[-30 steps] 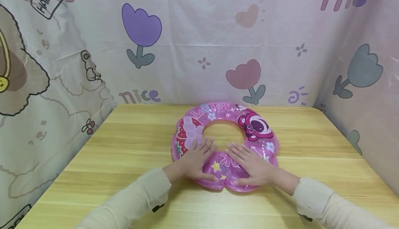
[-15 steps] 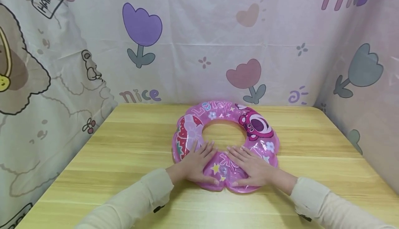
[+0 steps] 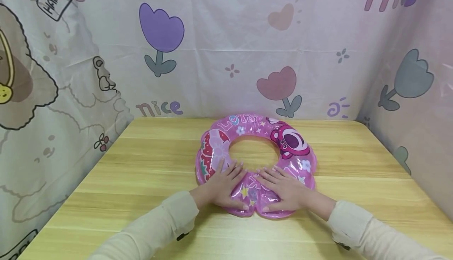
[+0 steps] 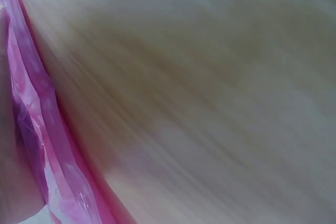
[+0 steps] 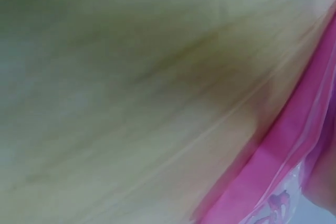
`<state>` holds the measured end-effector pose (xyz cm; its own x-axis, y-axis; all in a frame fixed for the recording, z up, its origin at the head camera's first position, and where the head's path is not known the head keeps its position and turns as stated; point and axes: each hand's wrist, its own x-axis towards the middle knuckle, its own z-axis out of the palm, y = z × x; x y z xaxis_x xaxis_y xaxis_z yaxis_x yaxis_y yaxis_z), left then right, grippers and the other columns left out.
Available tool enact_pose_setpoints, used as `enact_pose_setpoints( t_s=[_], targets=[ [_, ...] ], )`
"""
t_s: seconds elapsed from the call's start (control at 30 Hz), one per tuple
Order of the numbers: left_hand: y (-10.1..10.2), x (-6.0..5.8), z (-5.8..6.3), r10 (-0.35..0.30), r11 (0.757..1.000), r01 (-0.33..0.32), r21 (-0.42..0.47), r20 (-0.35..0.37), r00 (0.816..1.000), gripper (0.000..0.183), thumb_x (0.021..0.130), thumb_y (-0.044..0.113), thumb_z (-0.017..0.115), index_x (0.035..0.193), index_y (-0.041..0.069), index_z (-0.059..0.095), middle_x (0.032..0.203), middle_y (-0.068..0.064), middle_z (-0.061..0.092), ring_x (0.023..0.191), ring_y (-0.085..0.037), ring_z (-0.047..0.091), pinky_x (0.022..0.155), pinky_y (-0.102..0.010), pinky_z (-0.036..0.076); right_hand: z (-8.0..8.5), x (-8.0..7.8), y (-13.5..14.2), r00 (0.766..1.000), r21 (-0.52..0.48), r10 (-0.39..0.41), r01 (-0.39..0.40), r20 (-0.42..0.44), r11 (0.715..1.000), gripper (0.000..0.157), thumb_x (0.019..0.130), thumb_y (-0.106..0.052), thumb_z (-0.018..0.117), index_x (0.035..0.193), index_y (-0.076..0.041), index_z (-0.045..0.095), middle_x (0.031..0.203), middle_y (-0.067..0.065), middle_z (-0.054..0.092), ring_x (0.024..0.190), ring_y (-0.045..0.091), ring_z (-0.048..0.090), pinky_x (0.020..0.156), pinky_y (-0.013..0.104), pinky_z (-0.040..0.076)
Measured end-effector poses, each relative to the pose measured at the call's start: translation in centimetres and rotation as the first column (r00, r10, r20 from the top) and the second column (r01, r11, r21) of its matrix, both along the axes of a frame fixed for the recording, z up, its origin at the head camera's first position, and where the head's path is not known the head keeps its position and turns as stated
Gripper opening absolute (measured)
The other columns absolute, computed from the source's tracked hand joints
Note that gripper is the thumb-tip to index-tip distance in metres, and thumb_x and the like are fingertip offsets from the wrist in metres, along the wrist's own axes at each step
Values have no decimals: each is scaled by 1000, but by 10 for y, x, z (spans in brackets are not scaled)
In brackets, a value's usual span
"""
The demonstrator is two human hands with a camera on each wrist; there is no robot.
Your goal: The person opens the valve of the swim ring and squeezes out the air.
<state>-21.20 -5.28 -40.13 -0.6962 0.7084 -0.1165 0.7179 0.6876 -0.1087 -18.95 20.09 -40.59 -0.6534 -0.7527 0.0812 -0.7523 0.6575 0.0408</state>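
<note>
A pink inflatable swim ring (image 3: 253, 124), printed with strawberries, stars and a bear, lies flat on the wooden table (image 3: 141, 173). My left hand (image 3: 224, 185) rests palm down on its near left part, fingers spread toward the centre hole. On the near right part rests my right hand (image 3: 284, 189), also palm down with straight fingers. Both thumbs point inward, on either side of a notch in the ring's near edge. The wrist views show the ring's creased pink edge (image 4: 47, 114) beside the left hand and its smoother pink edge (image 5: 262, 161) beside the right.
A patterned cloth (image 3: 226, 24) with tulips and lettering hangs behind the table and along both sides. The ring's far edge lies close to the table's back edge. Wood surface shows to the left and right of the ring.
Both hands stay on the swim ring in nearly the same place. The lettering and shine on its far part shift slightly, and its near part wrinkles a little between the hands.
</note>
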Motion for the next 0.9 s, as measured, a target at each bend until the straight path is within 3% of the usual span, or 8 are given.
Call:
enact_pose_setpoints(
  t_s=[0.37,0.9],
  targets=[
    [5,4,4,14,994,-20,-106,-58,998,102,73,84,34,149,19,20,157,-5,12,145,-27,6,115,-57,3,9,1,-7,1000,116,-13,12,6,993,88,82,-73,39,142,-10,38,148,13,35,137,36,31,112,50,25],
    [11,6,10,38,978,-50,-202,-60,997,103,70,86,35,149,19,22,157,-3,12,146,-26,6,116,-54,3,19,3,-15,992,198,-97,79,85,977,91,76,-73,49,142,-13,38,149,12,35,138,33,29,114,49,21]
  ],
)
